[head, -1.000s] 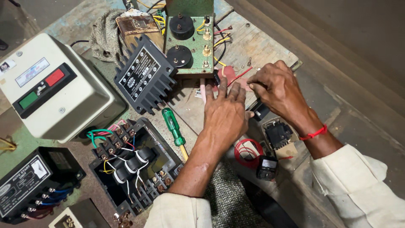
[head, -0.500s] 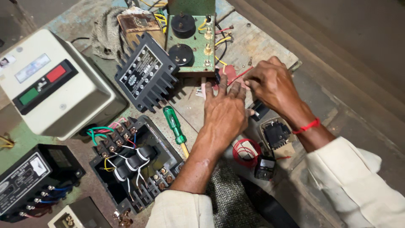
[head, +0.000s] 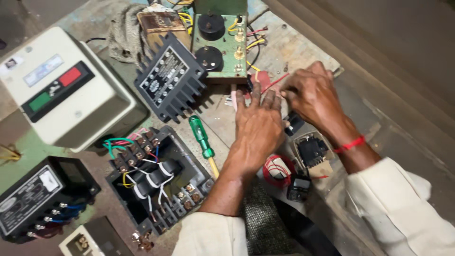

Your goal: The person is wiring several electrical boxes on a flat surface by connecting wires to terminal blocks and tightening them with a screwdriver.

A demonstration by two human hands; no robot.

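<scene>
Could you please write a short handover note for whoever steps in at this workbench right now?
Left hand: flat, palm down on the bench, fingers toward the green panel; it grips nothing visible.
Right hand: fingers pinched at a thin red wire beside that panel; its grip cannot be told for certain.
Green-handled screwdriver lies unused left of the left hand.
Red wire coil and small black component sit below the hands.
Done: nothing visibly finished. Left: the red wire is loose.
</scene>
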